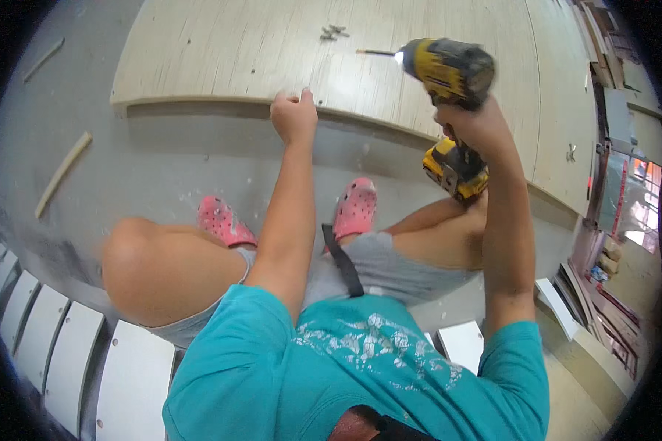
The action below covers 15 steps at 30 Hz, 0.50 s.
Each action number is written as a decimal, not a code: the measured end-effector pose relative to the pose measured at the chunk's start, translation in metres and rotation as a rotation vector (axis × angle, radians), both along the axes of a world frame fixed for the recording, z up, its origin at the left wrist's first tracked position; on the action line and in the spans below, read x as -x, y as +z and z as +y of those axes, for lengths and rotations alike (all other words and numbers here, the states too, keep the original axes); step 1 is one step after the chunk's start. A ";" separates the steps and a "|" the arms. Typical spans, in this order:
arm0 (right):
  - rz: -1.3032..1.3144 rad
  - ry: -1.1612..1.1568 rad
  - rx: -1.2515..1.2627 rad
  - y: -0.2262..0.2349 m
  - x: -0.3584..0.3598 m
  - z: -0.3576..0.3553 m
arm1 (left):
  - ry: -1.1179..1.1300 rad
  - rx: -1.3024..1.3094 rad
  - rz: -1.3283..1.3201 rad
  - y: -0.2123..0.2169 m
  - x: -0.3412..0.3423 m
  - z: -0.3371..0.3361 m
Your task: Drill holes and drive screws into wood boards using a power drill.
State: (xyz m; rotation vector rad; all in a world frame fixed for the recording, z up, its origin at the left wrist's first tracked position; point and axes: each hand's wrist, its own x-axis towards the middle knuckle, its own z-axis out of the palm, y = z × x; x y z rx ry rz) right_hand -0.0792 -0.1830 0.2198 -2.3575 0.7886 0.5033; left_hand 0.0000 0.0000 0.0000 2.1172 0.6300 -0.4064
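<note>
My right hand [482, 128] is wrapped round the handle of a yellow and black cordless drill driver [449, 70]. The driver's long thin bit points left, above a pale plywood panel [213, 44]. At the panel's near edge is my left hand [294, 121], its fingers closed and their tips by the edge. Whatever they pinch, if anything, is too small to make out. Farther back on the panel lies a small pile of screws [334, 33]. A dark screw head or hole [253, 71] shows in the wood left of my left hand.
More screws [571, 152] lie on the panel's right part. Two wood strips [62, 175] rest on the grey floor at left. White boards [70, 342] stand in a row at lower left. Stacked boards and offcuts [603, 309] crowd the right side. My pink clogs [357, 206] are below the panel edge.
</note>
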 end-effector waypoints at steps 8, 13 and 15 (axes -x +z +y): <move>-0.658 -0.086 -0.134 0.016 0.023 -0.055 | -0.716 -0.407 -0.894 -0.037 -0.109 -0.084; -0.592 0.047 -0.130 0.002 0.009 -0.063 | -1.074 -0.650 -0.702 -0.033 -0.135 -0.096; -0.549 0.162 -0.126 0.004 -0.006 -0.062 | -0.988 -0.730 -0.808 -0.035 -0.138 -0.100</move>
